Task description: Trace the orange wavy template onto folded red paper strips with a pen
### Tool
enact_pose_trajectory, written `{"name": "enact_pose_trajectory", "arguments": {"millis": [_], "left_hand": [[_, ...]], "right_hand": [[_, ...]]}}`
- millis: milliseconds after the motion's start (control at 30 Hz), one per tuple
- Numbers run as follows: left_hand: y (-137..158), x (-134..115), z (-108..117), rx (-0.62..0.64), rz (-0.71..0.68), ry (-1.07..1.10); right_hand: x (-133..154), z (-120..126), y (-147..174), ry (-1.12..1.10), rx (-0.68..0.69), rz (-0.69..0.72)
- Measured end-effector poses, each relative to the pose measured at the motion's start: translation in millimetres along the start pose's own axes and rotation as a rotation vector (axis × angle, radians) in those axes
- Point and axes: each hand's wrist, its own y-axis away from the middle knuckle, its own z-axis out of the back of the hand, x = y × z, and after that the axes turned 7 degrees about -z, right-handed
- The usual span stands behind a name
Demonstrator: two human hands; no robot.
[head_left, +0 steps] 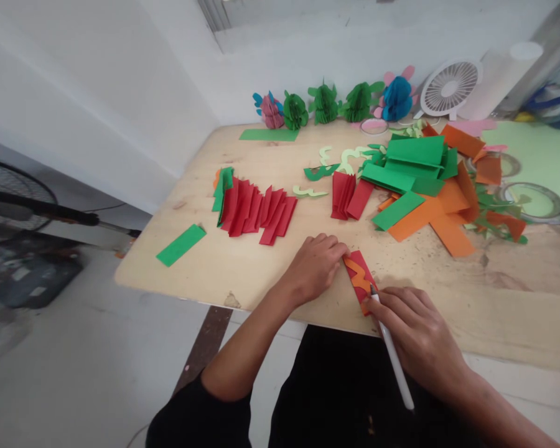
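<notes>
A red paper strip lies near the table's front edge. On top of it is a wavy orange paper cutout. My right hand is closed around a white pen, its dark tip at the cutout's right edge. The fingers of my left hand are bent together, pressing on the upper left end of the strip and cutout. Folded red strips stand in a row to the left, and a smaller red bundle sits beyond my hands.
A pile of green folded paper and orange paper covers the right side. A green strip lies at the left. Honeycomb paper figures and a white fan line the wall. Tape rolls rest at the right.
</notes>
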Motion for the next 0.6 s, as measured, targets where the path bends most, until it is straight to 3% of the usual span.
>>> {"name": "enact_pose_trajectory", "arguments": {"millis": [600], "left_hand": [[-7.3, 2.4, -1.0, -0.011, -0.032, -0.068]], "right_hand": [[-0.8, -1.4, 1.7, 0.017, -0.001, -0.007]]}}
